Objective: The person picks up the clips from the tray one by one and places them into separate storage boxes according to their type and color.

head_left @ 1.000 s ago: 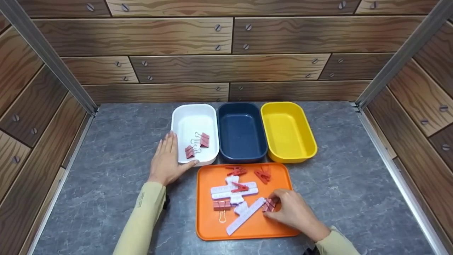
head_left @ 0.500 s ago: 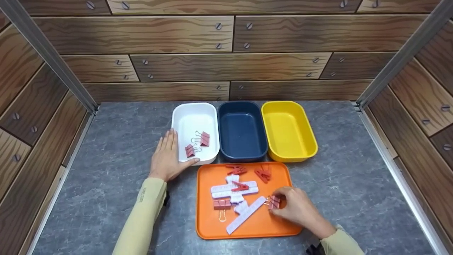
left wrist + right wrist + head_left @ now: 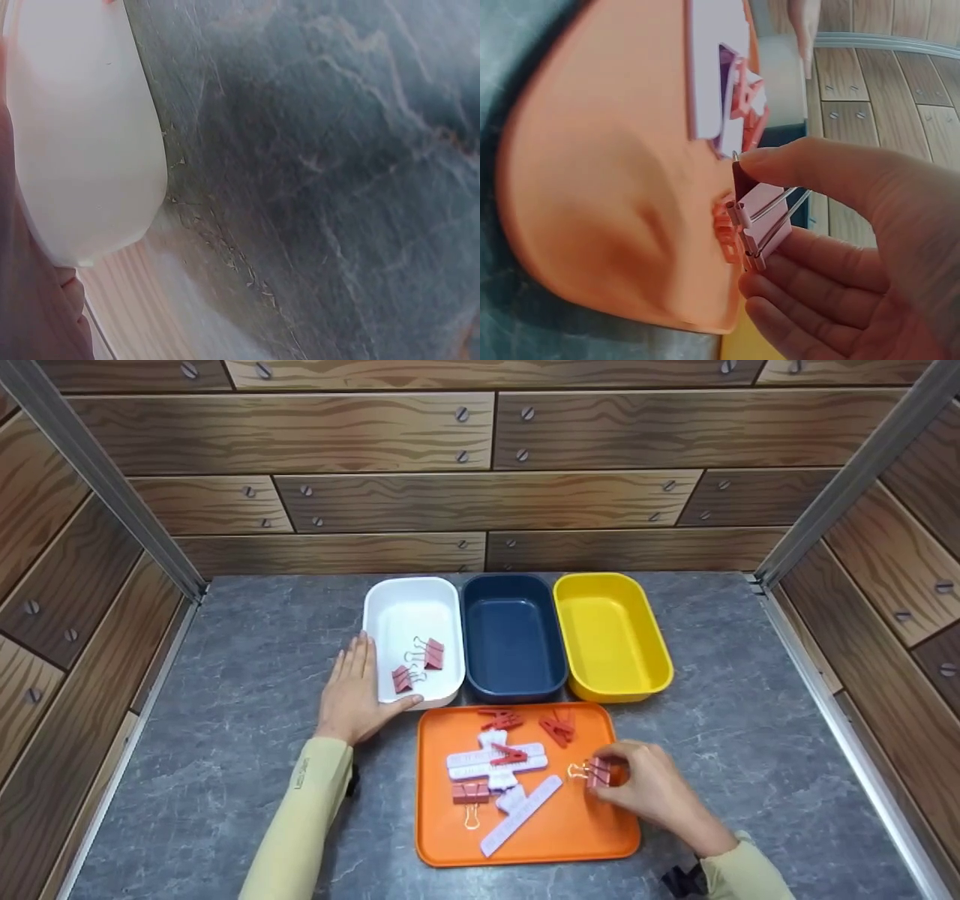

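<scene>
Dusty pink and smooth, a binder clip (image 3: pixel 598 773) is pinched between the thumb and fingertips of my right hand (image 3: pixel 654 787), its body a folded wedge, one bent wire loop pointing to my left. I hold it over the right side of an orange tray (image 3: pixel 577 840), a flat sheet with rounded corners and a low raised rim. My left hand (image 3: pixel 351 697) is stretched wide, straight fingers against the outer left wall of a white bin (image 3: pixel 409 611), thumb along its near edge. Inside that round-cornered bin lie two pink clips (image 3: pixel 433 654), their wire handles close together. Just beside it stand a navy bin (image 3: pixel 514 645) and a yellow bin (image 3: pixel 611 645) of the same deep oblong shape. On the tray, another pink clip (image 3: pixel 470 793) lies near the lavender sealing clips (image 3: pixel 521 816), long bars with wavy-edged grips; two lie side by side and one slants. A red peg (image 3: pixel 510 755) rests on that pair, and two more red pegs (image 3: pixel 556 731) lie towards the tray's far edge. Beneath everything, the bench (image 3: pixel 247 697) is grey with pale marbled veins, and plank walls (image 3: pixel 360 435) with wood grain and slotted screw heads rise behind it.
</scene>
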